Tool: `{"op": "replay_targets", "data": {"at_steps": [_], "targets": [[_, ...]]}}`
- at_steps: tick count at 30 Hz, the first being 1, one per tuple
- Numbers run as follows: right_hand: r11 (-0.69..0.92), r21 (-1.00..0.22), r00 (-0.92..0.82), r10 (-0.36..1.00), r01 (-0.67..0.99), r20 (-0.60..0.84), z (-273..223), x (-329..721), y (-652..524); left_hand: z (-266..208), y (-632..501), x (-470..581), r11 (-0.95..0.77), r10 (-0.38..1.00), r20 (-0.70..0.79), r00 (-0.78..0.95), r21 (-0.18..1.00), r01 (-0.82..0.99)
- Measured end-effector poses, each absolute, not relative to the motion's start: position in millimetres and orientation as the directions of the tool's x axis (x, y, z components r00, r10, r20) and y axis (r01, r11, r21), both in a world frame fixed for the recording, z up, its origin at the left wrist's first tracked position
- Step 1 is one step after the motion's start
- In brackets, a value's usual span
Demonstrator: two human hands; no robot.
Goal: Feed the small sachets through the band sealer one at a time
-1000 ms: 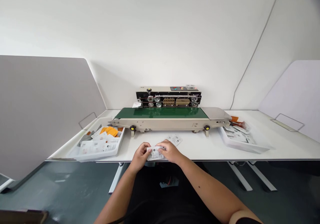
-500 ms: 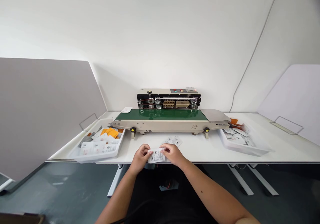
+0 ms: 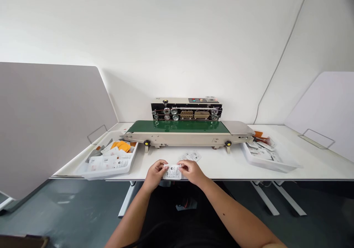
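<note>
A small white printed packet [image 3: 173, 172] is held flat at the front edge of the table, its print facing up. My left hand [image 3: 156, 173] pinches its upper left corner between thumb and fingers. On the other side, my right hand [image 3: 192, 171] pinches the upper right corner. Just behind my right hand, a few similar printed packets [image 3: 195, 155] lie on the table. Beyond them stands a band sealing machine [image 3: 186, 111] with a green conveyor belt [image 3: 177, 127].
At the left, a white plastic bin [image 3: 110, 174] holds white and orange packets. A second bin [image 3: 272, 164] with packets sits at the right, partly under the conveyor's metal end plate [image 3: 239, 127]. Grey panels [image 3: 52, 126] flank the white table [image 3: 221, 165].
The white packet on the left end of the belt has gone from there. The packet in my hands has been levelled slightly; both hands have hardly moved.
</note>
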State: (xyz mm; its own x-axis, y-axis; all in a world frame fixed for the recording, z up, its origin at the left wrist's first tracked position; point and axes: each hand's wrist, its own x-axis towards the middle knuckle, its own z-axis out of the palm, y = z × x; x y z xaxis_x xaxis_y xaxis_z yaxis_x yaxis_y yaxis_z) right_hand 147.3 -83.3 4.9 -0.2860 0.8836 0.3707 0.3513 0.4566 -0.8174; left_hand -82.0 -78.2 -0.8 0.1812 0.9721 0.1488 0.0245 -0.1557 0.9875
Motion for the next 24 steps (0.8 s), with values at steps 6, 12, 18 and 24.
{"op": "replay_targets", "data": {"at_steps": [6,12,18,24], "targets": [[0.438,-0.833,-0.261,0.894,0.338,0.364,-2,146,-84,-5,-76,-83,-0.158,0.969,0.154,0.196,0.987,0.005],[0.312,-0.934,-0.248,0.932,0.173,0.266,-11,147,-81,-6,-76,-83,-0.164,0.97,0.157,0.186,0.986,0.025],[0.195,-0.981,-0.255,0.949,0.006,0.187,-8,141,-84,-3,-78,-80,-0.149,0.983,0.151,0.109,0.989,-0.022],[0.206,-0.978,-0.252,0.948,0.026,0.193,-6,132,-87,-4,-77,-77,-0.149,0.986,0.151,0.07,0.988,-0.028]]}}
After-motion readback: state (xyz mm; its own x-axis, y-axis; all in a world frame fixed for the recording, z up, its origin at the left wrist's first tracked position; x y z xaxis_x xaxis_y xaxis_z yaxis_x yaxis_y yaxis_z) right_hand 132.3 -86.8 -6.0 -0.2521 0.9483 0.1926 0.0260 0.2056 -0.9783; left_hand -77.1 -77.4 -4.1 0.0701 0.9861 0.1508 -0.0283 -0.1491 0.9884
